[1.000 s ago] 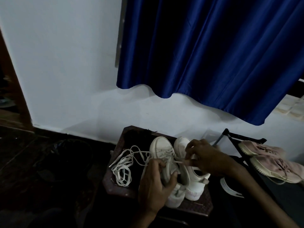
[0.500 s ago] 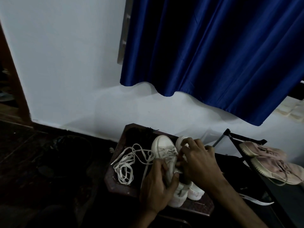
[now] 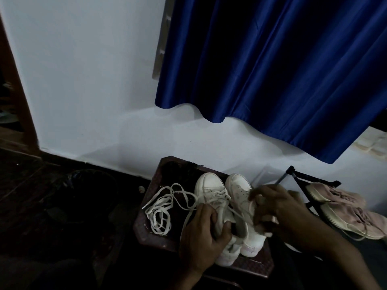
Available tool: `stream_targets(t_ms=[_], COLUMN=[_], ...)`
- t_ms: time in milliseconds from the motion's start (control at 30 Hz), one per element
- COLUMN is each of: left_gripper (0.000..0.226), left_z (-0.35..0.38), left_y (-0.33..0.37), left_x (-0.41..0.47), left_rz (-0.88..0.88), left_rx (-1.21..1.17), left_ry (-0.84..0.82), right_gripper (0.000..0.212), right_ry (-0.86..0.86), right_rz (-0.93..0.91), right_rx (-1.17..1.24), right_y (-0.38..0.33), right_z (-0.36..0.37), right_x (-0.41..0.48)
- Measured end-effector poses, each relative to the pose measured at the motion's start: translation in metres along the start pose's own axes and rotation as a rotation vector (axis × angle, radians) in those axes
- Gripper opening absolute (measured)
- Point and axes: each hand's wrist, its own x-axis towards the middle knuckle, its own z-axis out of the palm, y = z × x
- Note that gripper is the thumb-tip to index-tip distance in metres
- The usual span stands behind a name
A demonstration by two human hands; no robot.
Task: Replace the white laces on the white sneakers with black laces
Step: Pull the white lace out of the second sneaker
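Both white sneakers sit side by side on a small dark table (image 3: 142,233), toes pointing to 12. The left hand (image 3: 201,235) grips the left sneaker (image 3: 211,185) around its collar, at 6 o'clock. The right hand (image 3: 278,208) is blurry and sits curled over the right sneaker (image 3: 238,187), honestly can't tell if it's pinching anything. A loose white lace (image 3: 159,214) lies piled at 9 o'clock from the shoes. The pink sneakers (image 3: 339,206) are off at 3.
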Motion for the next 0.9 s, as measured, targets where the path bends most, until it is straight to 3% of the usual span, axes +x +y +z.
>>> stream_targets(t_ms=[67, 167, 267, 400, 567, 633, 700, 800, 833, 900], left_gripper=[0.034, 0.037, 0.035, 0.030, 0.030, 0.030, 0.032, 0.035, 0.034, 0.031], left_z=[0.000, 0.000, 0.000, -0.001, 0.001, 0.002, 0.003, 0.003, 0.003, 0.004], left_y=[-0.001, 0.000, 0.001, 0.001, 0.000, 0.000, 0.000, -0.001, -0.001, 0.000], left_x=[0.000, -0.002, -0.003, -0.003, -0.002, -0.002, -0.003, -0.005, -0.005, -0.006], left_rz=[0.011, 0.029, 0.024, 0.018, 0.039, 0.030, 0.009, 0.011, 0.019, 0.035], left_rx=[-0.004, 0.004, 0.023, 0.037, 0.052, 0.040, 0.018, 0.034, 0.062, 0.139], left_ry=[-0.003, -0.016, -0.032, -0.020, -0.015, -0.008, -0.011, -0.007, -0.004, -0.003], right_gripper=[0.004, 0.023, 0.028, 0.024, 0.004, 0.004, 0.004, 0.023, 0.019, 0.013], right_ry=[0.013, 0.198, 0.221, 0.359, 0.516, 0.397, 0.161, 0.004, -0.022, 0.071], right_rz=[0.072, 0.109, 0.190, 0.242, 0.132, -0.027, -0.188, -0.093, -0.038, -0.005], right_rx=[0.038, 0.227, 0.121, 0.151, 0.265, 0.281, 0.283, 0.126, 0.122, 0.268], right_y=[-0.002, -0.021, -0.039, -0.038, -0.029, -0.016, 0.008, 0.030, 0.027, 0.013], right_z=[-0.006, 0.009, 0.032, 0.050, 0.061, 0.049, 0.034, 0.017, 0.013, 0.007], right_x=[0.004, 0.024, 0.041, 0.049, 0.044, 0.025, 0.002, -0.011, -0.009, 0.002])
